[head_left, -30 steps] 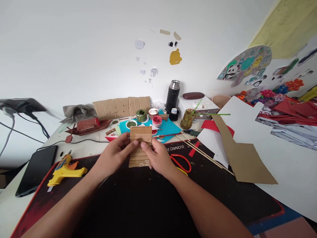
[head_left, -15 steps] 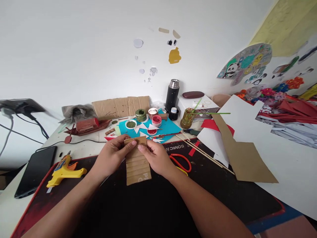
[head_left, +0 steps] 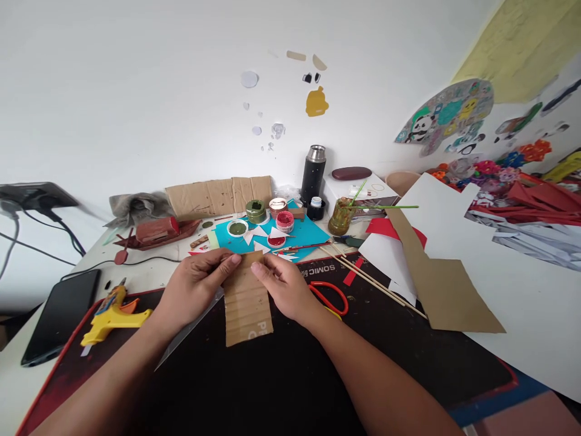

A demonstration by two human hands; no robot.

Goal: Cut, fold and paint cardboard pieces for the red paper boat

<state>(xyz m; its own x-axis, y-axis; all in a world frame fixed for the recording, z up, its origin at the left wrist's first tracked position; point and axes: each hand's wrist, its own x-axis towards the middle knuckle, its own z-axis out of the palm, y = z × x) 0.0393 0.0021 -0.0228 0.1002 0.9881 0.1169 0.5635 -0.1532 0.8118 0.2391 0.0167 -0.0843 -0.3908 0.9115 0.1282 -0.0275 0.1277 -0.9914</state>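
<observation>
A ridged brown cardboard strip with pale printed letters hangs over the black mat. Its upper left edge is pinched by my left hand, thumb in front and fingers behind. On the upper right edge my right hand grips the strip the same way. Part of a clear flat sheet or ruler shows beneath my left wrist. Red-handled scissors lie beside my right wrist, partly hidden by it.
Paint jars stand on blue paper behind my hands. A yellow glue gun and phone lie left. Wooden sticks, a cardboard piece, a brush jar and black flask are right or behind.
The cardboard strip is tilted a little differently, and its lower end has shifted slightly left and down. My left hand has moved slightly left. More of the clear sheet shows under my left wrist.
</observation>
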